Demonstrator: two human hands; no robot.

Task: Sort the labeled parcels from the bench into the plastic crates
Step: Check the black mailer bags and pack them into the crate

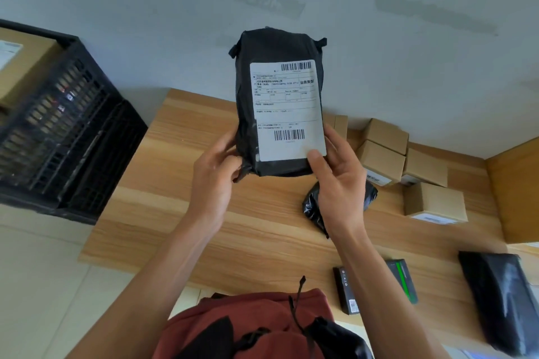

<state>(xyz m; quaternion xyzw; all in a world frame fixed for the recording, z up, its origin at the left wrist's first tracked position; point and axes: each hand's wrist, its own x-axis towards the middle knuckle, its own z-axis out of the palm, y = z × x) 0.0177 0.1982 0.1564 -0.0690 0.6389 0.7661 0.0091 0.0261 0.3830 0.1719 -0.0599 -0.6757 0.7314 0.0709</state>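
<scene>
The black parcel is held upright above the desk, label facing the camera, left hand and right hand fingers clamped on its lower corners. Read the label fully, then choose a black crate off the desk's left end.
</scene>
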